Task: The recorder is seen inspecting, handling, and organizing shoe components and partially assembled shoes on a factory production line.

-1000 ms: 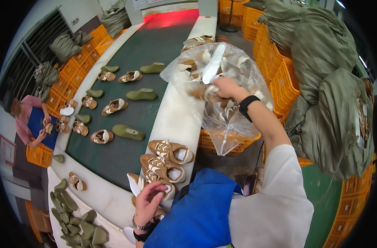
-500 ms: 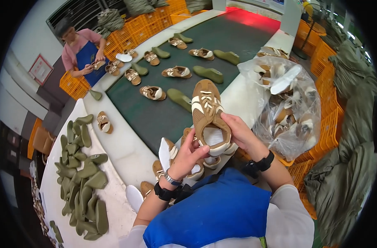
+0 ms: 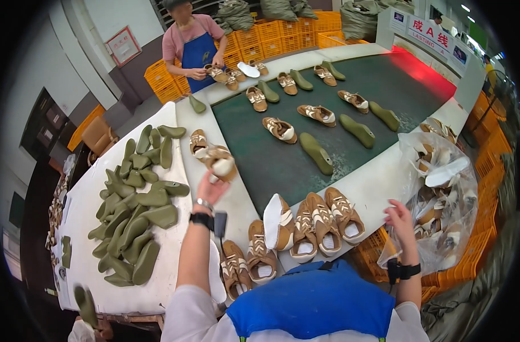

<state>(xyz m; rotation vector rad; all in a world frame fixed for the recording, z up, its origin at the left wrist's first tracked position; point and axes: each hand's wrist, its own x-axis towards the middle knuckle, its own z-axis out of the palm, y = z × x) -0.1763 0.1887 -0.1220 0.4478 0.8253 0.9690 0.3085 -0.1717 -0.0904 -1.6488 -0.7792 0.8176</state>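
Note:
My left hand [image 3: 210, 192] reaches over the white ledge on the left, its fingers around a brown sneaker [image 3: 221, 162] with white trim, slightly blurred. Just beyond it, another brown sneaker [image 3: 198, 142] rests on the ledge. My right hand [image 3: 399, 218] is raised with its fingers apart, holding nothing, close to a clear plastic bag [image 3: 405, 165] of brown and white shoes. Between my arms, several sneakers [image 3: 324, 222] stand in a row along the near ledge. A white insole [image 3: 273, 219] lies against one of them.
Shoes and green shoe lasts [image 3: 357, 130] lie on the dark green belt [image 3: 243, 165]. More lasts are heaped on the white table [image 3: 83, 239] at left. Across the belt, a person in a blue apron [image 3: 202, 57] handles shoes. Orange crates [image 3: 491, 222] stand at right.
The sneaker, held in both hands before, is now out at the left in my left hand alone. My right hand has let go and moved right, toward the bag. The view has shifted.

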